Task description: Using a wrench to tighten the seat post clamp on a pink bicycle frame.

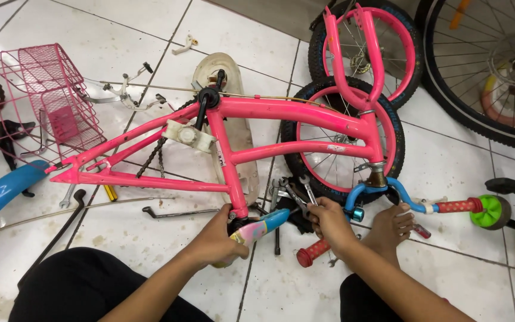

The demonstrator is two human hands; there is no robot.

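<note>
A pink child's bicycle frame (269, 112) lies upside down on the tiled floor, resting on its saddle (263, 226) and blue handlebar (388, 188). My left hand (219, 238) grips the pastel saddle just under the seat post. My right hand (329, 220) is closed on a metal spanner (299, 200) whose head points toward the seat clamp. More spanners (278, 191) lie fanned out on the floor right behind it. My bare foot (391, 229) rests beside the handlebar's red grip (312, 252).
A pink wire basket (61, 95) stands at the left, a blue mudguard (1, 191) below it. Two pink-rimmed wheels (353, 65) lean behind the fork. A white chain guard (233, 125), brake parts (126, 92), rods and a green training wheel (487, 211) lie around. A larger bicycle wheel (484, 71) stands top right.
</note>
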